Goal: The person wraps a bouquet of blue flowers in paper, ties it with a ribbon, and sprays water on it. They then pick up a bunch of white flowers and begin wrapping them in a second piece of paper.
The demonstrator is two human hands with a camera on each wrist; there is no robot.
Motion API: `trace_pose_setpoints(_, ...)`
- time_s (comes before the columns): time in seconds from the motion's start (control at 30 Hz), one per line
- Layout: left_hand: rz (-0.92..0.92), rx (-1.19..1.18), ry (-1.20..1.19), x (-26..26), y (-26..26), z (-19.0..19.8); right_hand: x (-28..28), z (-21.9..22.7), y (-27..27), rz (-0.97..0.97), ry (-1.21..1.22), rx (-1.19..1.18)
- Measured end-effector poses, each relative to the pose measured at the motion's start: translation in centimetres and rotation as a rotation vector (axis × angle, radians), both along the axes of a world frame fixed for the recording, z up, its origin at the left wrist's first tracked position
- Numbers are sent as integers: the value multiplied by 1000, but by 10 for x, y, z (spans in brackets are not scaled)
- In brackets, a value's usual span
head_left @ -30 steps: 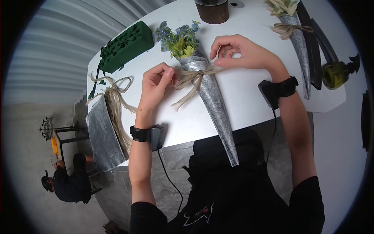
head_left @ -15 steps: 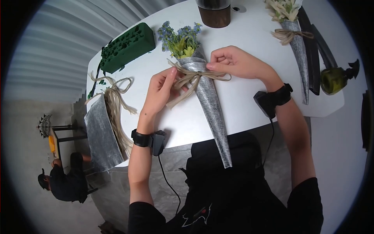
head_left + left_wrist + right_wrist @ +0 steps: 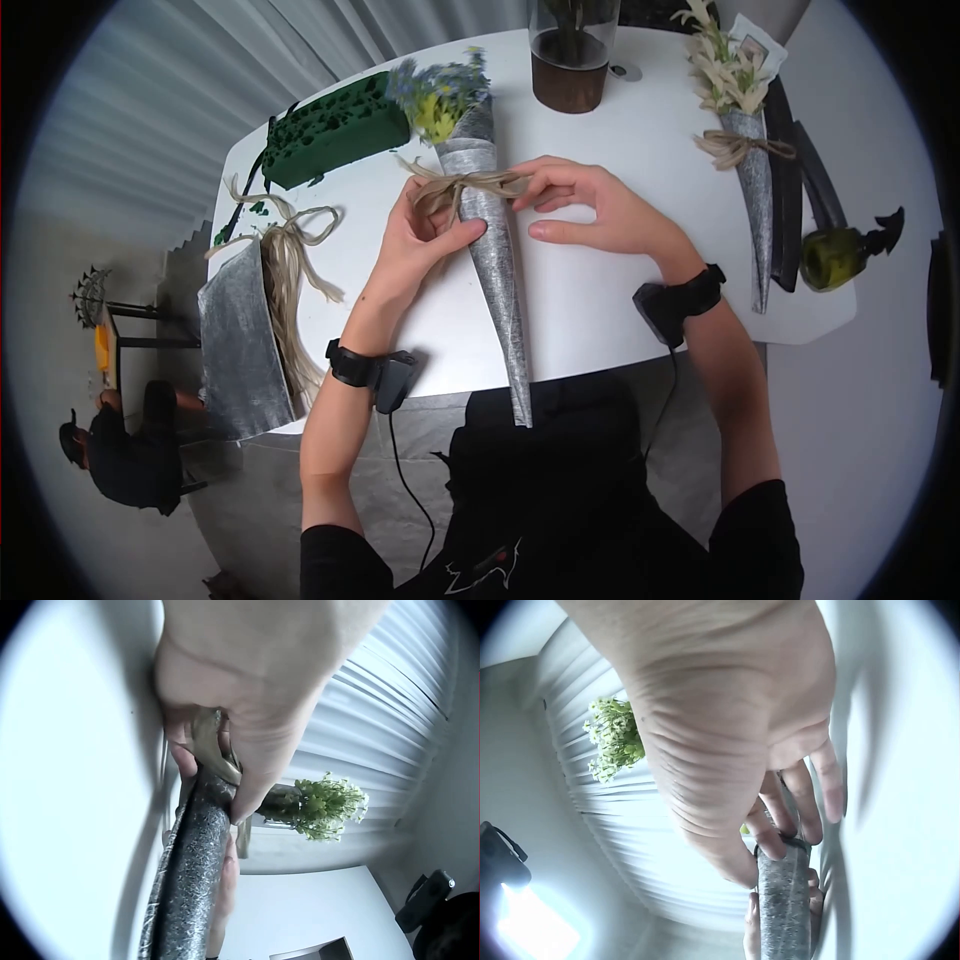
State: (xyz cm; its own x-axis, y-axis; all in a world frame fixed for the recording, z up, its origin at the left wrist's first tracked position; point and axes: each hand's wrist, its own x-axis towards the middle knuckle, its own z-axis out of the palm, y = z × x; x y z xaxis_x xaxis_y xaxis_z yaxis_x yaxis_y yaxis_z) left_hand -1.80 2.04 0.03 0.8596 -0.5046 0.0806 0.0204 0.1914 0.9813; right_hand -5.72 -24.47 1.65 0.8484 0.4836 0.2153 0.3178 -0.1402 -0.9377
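Note:
A bunch of small blue flowers with yellow-green leaves stands in a narrow silver-grey paper cone, tied round with a tan raffia bow. The left hand grips the cone just below the bow, its thumb across the front and its fingers behind. In the left wrist view, raffia runs between this hand's thumb and fingers. At the cone's other side is the right hand, fingertips at the bow's right loop and thumb held apart from them. The cone's pointed end reaches past the table edge.
Green floral foam lies at the back left, near loose raffia strands and grey wrapping paper. A vase of dark liquid stands behind. On the right are a second wrapped bouquet and a green spray bottle.
The left hand has gone from the bow's left side to a grip on the cone. The right hand has moved down to the right loop, its thumb parting from the fingers. The cone hangs straighter.

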Motion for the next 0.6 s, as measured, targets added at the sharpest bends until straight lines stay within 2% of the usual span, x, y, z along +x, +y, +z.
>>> trace_pose_setpoints(0.07, -14, -44, 67, -2, 0, 5, 0, 3, 0, 22, -45, -26)
trace_pose_setpoints(0.13, -38, -47, 137, -5, 0, 10, 1, 2, 1, 30, 1, 71)
trace_pose_setpoints(0.37, 27, -131, 188, 1, 3, 4, 4, -5, 3, 27, 150, 131)
trace_pose_setpoints(0.47, -23, -219, 203, 3, 4, 3, 5, -9, 8, 6, 177, 149)
trace_pose_setpoints(0.53, -22, -243, 215, 4, 6, 3, 3, -3, 9, 32, 346, 119)
trace_pose_setpoints(0.6, -24, -262, 217, 3, 4, 5, 0, -3, 14, 48, 405, 118)
